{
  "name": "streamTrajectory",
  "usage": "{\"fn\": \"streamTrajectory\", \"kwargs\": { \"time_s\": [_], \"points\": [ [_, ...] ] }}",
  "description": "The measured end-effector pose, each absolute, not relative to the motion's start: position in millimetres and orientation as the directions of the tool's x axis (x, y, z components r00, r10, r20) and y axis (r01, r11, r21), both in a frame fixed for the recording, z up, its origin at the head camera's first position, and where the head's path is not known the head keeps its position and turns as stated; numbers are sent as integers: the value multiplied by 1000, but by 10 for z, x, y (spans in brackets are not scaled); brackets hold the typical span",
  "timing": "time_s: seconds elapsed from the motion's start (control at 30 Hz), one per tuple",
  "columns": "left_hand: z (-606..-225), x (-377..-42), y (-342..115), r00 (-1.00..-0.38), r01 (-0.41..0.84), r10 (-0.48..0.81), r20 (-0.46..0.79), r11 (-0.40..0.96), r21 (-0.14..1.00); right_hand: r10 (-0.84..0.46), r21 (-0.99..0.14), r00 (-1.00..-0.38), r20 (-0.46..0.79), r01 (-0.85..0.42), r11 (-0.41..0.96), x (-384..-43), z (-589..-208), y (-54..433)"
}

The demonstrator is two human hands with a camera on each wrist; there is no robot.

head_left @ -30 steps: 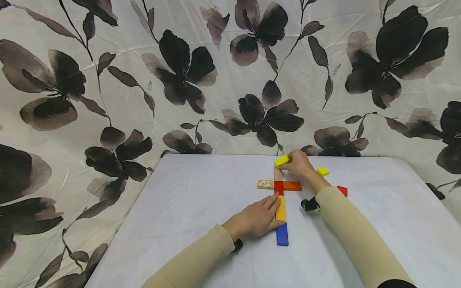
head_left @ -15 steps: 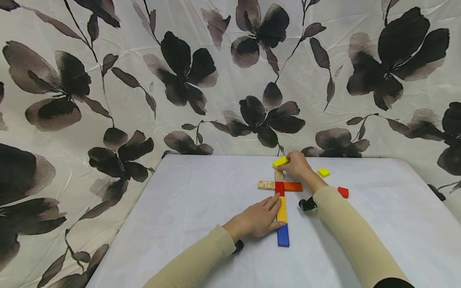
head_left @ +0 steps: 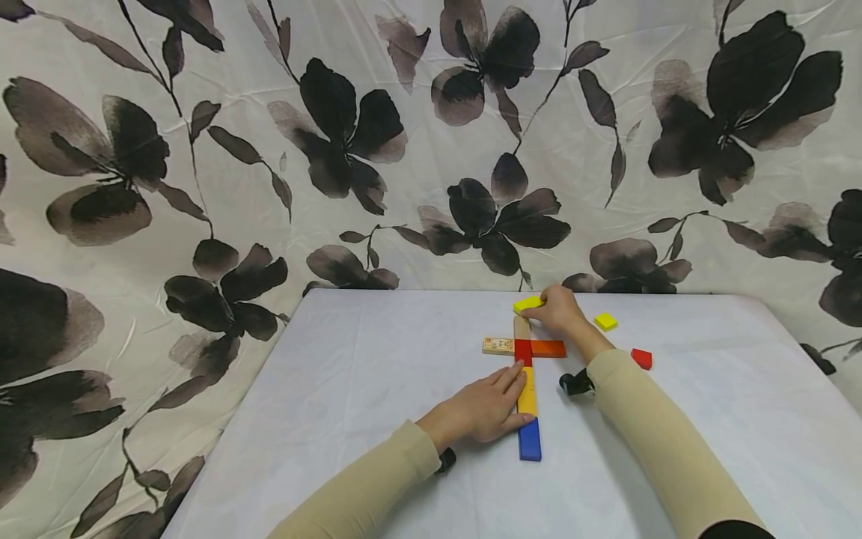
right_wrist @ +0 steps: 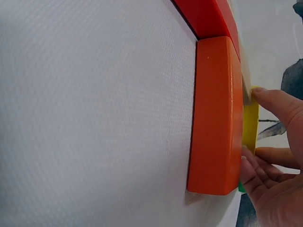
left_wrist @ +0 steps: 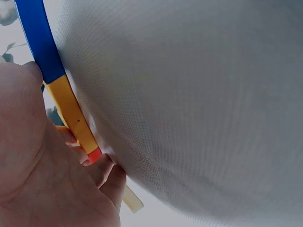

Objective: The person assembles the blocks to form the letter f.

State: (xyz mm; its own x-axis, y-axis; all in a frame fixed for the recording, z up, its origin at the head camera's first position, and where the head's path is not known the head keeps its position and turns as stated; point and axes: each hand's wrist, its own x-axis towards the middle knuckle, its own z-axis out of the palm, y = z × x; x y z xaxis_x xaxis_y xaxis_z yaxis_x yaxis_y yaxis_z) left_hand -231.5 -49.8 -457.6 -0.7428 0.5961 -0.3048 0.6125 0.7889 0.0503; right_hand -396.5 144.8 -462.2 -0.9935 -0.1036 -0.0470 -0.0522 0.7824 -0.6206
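Note:
At the table's far edge my right hand (head_left: 561,308) pinches a yellow block (head_left: 527,305) between thumb and fingers. This block sits crosswise at the far end of a plain wooden block (head_left: 521,327). Below it in the line come a red block (head_left: 522,352), an orange-yellow block (head_left: 527,393) and a blue block (head_left: 530,440). My left hand (head_left: 481,408) rests along the line, fingertips near the red block and thumb at the blue one. An orange block (right_wrist: 215,118) extends right from the red one; a printed wooden block (head_left: 498,345) extends left.
Right of my right hand lies a small yellow block (head_left: 606,321). A red block (head_left: 642,359) lies nearer, beside the right sleeve. The white table (head_left: 337,374) ends at a flower-printed cloth (head_left: 377,187) behind.
The yellow block in my right hand has turned from a slant to nearly square across the end of the wooden block. My left hand has stayed in place.

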Motion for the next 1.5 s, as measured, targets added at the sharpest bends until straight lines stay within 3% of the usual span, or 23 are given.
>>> {"fn": "streamTrajectory", "kwargs": {
  "time_s": [0.3,0.67,1.1,1.5],
  "points": [
    [-4587,-2285,-522,-740,622,603,-298,782,39,-83,-619,-995,-47,-36,784,-3947,-4643,1432],
    [-4599,-2265,-561,-732,623,614,-297,778,73,-125,-609,-992,16,-109,785,-3864,-4627,1420],
    [-4605,-2264,-573,-729,633,620,-290,772,57,-274,-592,-956,102,-280,756,-3899,-4627,1437],
    [-4585,-2260,-564,-732,624,616,-291,778,75,-290,-588,-953,87,-284,757,-3902,-4625,1432]
  ]
}}
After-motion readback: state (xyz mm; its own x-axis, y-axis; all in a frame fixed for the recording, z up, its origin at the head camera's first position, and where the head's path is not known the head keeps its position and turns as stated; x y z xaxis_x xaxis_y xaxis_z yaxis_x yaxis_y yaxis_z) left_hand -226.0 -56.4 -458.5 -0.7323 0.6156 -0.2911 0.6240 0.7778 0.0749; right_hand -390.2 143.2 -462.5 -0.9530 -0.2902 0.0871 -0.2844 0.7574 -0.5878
